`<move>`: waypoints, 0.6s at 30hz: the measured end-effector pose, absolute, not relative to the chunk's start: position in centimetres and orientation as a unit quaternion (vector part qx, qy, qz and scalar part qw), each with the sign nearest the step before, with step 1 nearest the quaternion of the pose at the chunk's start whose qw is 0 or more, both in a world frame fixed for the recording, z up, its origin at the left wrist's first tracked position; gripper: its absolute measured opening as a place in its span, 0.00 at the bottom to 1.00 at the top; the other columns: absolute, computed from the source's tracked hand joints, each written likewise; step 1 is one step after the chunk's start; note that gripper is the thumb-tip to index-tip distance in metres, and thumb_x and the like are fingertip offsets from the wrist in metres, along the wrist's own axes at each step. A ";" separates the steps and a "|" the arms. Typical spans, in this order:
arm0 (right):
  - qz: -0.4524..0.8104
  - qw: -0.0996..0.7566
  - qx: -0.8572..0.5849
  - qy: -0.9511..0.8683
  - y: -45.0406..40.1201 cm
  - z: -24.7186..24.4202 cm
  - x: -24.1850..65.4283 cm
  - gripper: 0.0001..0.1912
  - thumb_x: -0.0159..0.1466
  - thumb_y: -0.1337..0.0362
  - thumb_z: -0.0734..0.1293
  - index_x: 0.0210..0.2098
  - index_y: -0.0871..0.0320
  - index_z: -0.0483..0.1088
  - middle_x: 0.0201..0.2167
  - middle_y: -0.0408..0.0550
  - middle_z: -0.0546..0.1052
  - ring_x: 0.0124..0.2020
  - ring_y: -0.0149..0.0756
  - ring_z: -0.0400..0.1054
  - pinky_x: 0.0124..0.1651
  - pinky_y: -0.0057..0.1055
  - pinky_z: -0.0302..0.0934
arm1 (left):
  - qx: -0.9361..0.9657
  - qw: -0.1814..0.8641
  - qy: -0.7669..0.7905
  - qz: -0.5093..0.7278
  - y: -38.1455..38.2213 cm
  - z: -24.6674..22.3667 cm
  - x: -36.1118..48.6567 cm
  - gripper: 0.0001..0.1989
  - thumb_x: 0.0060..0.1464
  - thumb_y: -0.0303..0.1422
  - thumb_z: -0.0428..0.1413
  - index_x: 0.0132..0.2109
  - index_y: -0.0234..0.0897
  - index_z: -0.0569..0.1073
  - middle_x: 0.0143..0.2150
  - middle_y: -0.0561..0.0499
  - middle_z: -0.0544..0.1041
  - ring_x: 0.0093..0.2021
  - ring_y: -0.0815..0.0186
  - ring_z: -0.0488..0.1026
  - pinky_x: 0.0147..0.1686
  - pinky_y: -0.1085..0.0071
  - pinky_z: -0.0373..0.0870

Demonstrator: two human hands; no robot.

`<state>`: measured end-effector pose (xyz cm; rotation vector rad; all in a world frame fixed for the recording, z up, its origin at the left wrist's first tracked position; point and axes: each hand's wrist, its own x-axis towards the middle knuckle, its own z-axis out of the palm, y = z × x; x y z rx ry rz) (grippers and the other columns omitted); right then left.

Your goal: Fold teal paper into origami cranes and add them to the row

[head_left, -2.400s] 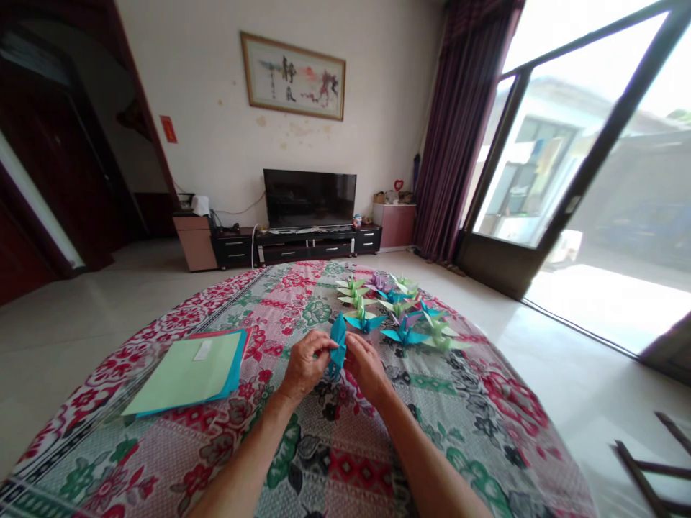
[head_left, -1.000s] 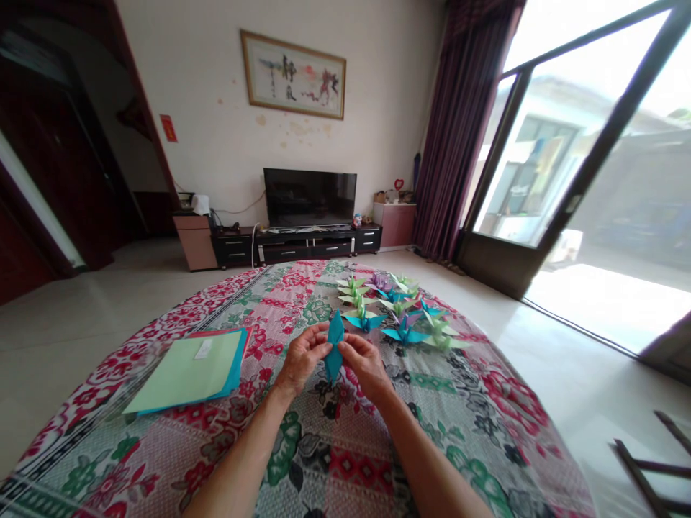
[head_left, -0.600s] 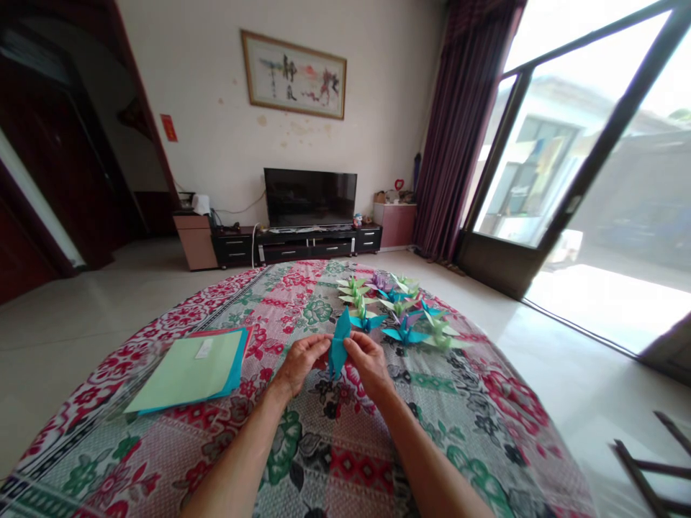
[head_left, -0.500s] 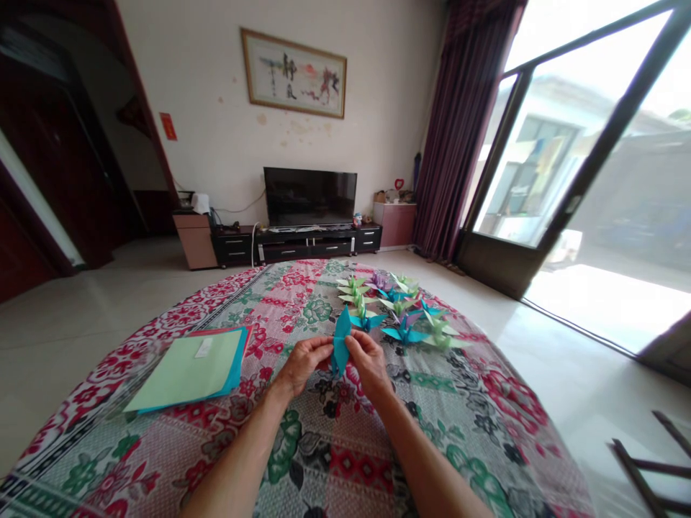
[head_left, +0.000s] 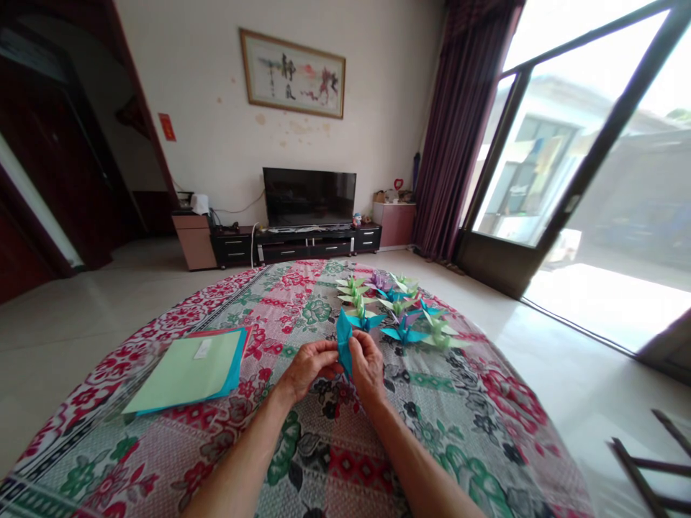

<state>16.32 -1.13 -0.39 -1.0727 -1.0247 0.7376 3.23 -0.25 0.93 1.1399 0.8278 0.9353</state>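
Note:
A blue folded paper (head_left: 344, 337), narrow and pointed at the top, is held upright above the table between both hands. My right hand (head_left: 368, 365) pinches it along its right side, fingers closed. From the left, my left hand (head_left: 309, 365) grips its edge with thumb and fingertips. The lower end of the paper is partly hidden by the fingers. Just beyond the hands stand several finished paper cranes in rows, among them a blue crane (head_left: 404, 334), a green crane (head_left: 440, 332) and a purple crane (head_left: 379, 280).
A stack of square paper sheets (head_left: 181, 367), green on top with blue and red beneath, lies to the left with a small white slip (head_left: 203, 350) on it. A patterned cloth (head_left: 302, 460) covers the round table. Beyond stands a television (head_left: 309, 198).
The blue paper has turned and shifted slightly to the right, showing a narrower face. My right hand's fingers have closed further over it, and my left fingers have moved along its edge.

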 end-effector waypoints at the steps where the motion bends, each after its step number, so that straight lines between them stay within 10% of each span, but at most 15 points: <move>1: 0.321 0.675 -0.480 -0.460 -1.1 -0.4 16.3 0.13 0.55 0.55 0.63 0.33 0.58 0.70 0.28 0.44 0.72 0.30 0.33 0.64 0.36 0.28 0.59 | 0.506 0.663 0.365 0.414 -0.2 0.9 3.3 0.16 0.44 0.36 0.60 0.41 0.31 0.76 0.26 0.49 0.77 0.26 0.69 0.73 0.26 0.76 0.67; 18: 0.490 0.634 -0.382 -0.460 -1.4 -0.2 16.5 0.15 0.53 0.54 0.68 0.33 0.59 0.69 0.25 0.42 0.71 0.24 0.28 0.61 0.28 0.25 0.57 | 0.541 0.592 0.421 0.423 0.1 1.4 2.7 0.15 0.43 0.43 0.59 0.29 0.33 0.73 0.17 0.52 0.74 0.18 0.70 0.68 0.19 0.77 0.61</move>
